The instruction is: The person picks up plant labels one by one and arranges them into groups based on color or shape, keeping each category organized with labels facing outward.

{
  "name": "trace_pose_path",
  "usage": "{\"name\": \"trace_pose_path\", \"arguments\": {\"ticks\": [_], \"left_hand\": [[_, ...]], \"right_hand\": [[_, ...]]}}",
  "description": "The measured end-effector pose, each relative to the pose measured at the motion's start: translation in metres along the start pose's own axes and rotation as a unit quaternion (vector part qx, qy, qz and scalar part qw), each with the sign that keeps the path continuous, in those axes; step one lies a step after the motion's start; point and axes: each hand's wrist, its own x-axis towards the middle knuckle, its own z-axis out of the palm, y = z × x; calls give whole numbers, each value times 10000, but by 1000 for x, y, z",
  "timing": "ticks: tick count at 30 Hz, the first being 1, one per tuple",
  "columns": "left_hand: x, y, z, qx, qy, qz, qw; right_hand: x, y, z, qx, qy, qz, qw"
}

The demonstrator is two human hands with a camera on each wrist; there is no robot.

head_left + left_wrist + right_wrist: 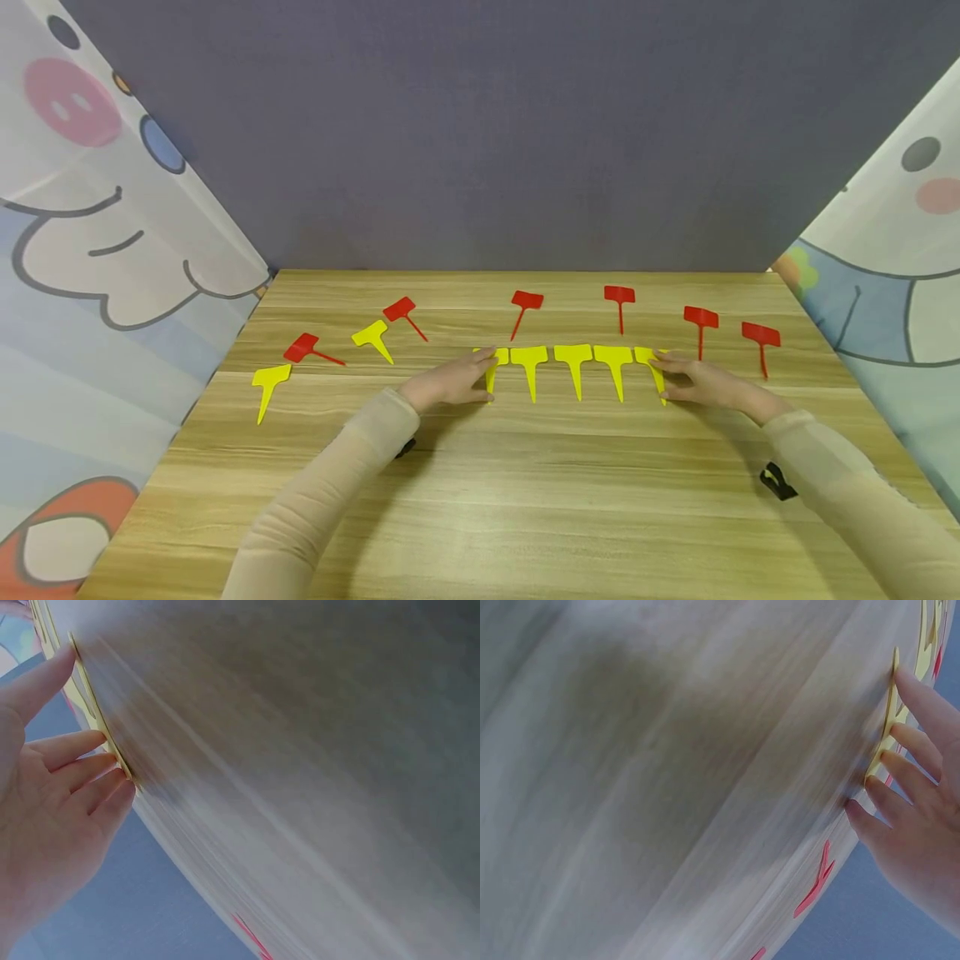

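Flat yellow T-shaped plant labels lie in a row across the wooden table, stems toward me. My left hand [453, 382] touches the label at the row's left end [491, 381], fingertips on its head and thumb by the stem's tip; the left wrist view shows these fingers [82, 771] nearly straight. At the other end, my right hand [708, 385] rests its extended fingers on the head of the last label [657, 380], thumb near its tip. Between the hands lie three more labels, the left one [529, 358], middle one [573, 357] and right one [613, 358].
Two more yellow labels lie apart at left, one farther back [372, 335] and one nearer [268, 383]. Several red labels, such as one at the back [619, 295], are scattered behind the row. A grey panel [517, 150] rises at the table's [540, 517] far edge.
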Motion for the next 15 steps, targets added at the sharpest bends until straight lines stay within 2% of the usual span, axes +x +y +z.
{"name": "trace_pose_path", "arguments": {"ticks": [4, 10, 15], "left_hand": [[-1, -1, -1, -203, 222, 73, 9995], [-4, -7, -7, -761, 1101, 313, 9905], [-9, -15, -13, -895, 1493, 246, 9844]], "right_hand": [[0, -1, 0, 19, 8, -28, 10000], [0, 0, 0, -7, 4, 2, 10000], [1, 1, 0, 1, -72, 102, 9999]]}}
